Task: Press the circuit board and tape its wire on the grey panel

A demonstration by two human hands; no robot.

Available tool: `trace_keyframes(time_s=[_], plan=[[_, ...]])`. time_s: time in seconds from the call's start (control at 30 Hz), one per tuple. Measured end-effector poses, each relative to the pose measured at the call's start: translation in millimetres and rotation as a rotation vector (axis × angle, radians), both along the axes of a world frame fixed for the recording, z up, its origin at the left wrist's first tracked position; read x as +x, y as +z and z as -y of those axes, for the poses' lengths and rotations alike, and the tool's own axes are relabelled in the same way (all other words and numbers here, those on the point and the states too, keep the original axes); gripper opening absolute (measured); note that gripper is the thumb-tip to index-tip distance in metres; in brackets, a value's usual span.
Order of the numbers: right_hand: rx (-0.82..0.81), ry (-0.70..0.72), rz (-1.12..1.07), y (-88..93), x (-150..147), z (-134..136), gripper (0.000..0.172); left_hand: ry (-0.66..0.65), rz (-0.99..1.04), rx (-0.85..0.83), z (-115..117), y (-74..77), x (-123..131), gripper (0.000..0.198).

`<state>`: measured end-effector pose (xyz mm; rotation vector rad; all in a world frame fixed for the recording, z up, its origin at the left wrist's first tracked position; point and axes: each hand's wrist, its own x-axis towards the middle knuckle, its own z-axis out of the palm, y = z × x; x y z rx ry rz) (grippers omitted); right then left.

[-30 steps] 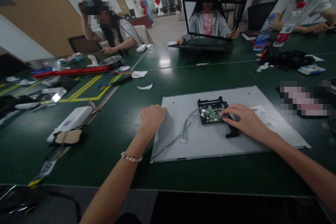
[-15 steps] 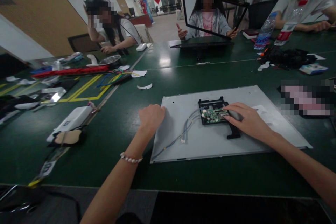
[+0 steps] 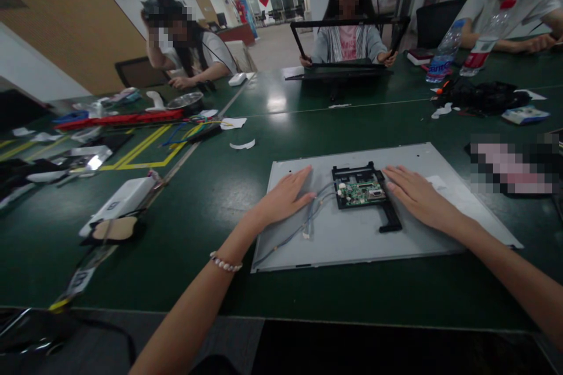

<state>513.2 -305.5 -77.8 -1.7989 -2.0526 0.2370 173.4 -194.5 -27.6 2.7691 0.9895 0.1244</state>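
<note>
A grey metal-backed display panel (image 3: 343,246) lies flat on the green table. On it sits a black plastic bracket (image 3: 389,217) that carries a green circuit board (image 3: 360,192). Thin grey-blue cables (image 3: 290,238) run from the board's left side across the panel to its lower left corner. My left hand (image 3: 288,196) rests over the panel's left part, fingers stretched out, thumb close to the cables, holding nothing. Just right of the bracket is my right hand (image 3: 416,193), flat with fingers extended, close to the bracket's edge; whether it touches it I cannot tell.
Across the table (image 3: 197,187) a person holds a black frame (image 3: 347,22) above a dark flat panel. White power bank (image 3: 116,205) at left; red strip (image 3: 123,119), wires and scraps behind it. Bottles (image 3: 444,53) and a black bundle (image 3: 479,96) stand at right.
My left hand has moved right from the panel's left edge onto it and opened. My right hand has drawn back right, off the circuit board. The person opposite has levelled the black frame.
</note>
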Motion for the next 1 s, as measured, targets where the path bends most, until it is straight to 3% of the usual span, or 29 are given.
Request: trace_keyframes(time_s=[0.23,0.47,0.63,0.77,0.87,1.0], plan=[[-0.009,0.042,0.060,-3.2,6,-2,0.062,-0.008,-0.081,-0.137,-1,-1.4,-1,0.075],[-0.041,0.058,0.097,-3.5,7,-1,0.065,-0.066,-0.120,-0.131,0,0.1,-2,0.070],[-0.017,0.053,0.065,7.0,9,-4,0.061,-0.073,-0.129,-0.141,-1,-0.9,-4,0.068],[0.012,0.035,0.029,13.8,16,-21,0.058,-0.077,-0.099,-0.155,-2,-2.0,-4,0.064],[0.052,0.070,0.020,5.1,20,-35,0.057,-0.005,-0.044,-0.050,-8,-3.8,-6,0.059],[0.107,0.039,0.108,-17.0,23,-44,0.057,0.278,0.014,0.281,-36,-9.3,-21,0.051]])
